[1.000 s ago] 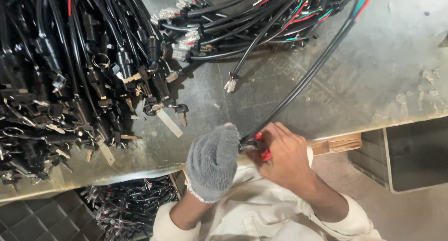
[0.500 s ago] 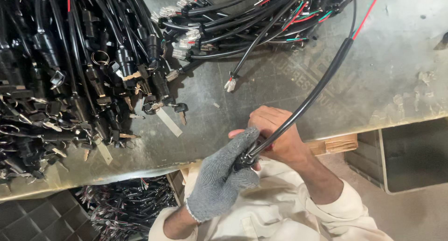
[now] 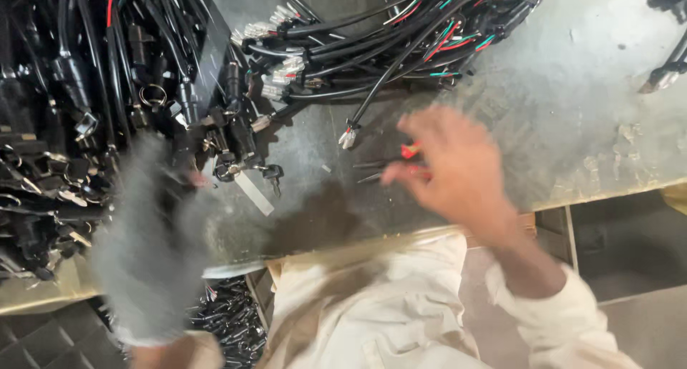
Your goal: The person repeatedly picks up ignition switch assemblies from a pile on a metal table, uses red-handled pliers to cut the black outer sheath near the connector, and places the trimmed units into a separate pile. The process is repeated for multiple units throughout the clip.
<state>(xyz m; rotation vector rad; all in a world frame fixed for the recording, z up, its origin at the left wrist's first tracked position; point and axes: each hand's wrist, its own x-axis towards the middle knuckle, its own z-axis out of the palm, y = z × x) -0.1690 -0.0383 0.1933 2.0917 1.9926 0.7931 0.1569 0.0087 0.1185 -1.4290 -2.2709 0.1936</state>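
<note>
My right hand [image 3: 458, 172] is bare and blurred over the grey metal bench [image 3: 572, 126]. It grips small red-handled pliers [image 3: 409, 154] whose thin tips point left. My left hand [image 3: 147, 233] wears a grey knit glove and is smeared by motion; it reaches toward the pile of black key-switch cables [image 3: 107, 104] on the left. Whether its fingers hold anything is hidden by blur. A black cable with a white plug [image 3: 348, 137] lies just left of the pliers.
A bundle of black harnesses with red, green and white wires [image 3: 401, 40] lies at the top middle. Keys and a metal strip [image 3: 254, 190] rest near the left pile. A bin of black parts [image 3: 229, 319] sits under the bench edge.
Both hands have left the long black cable held at the bench edge. The gloved left hand swung out to the left pile; the right hand moved up over the bench with the pliers.
</note>
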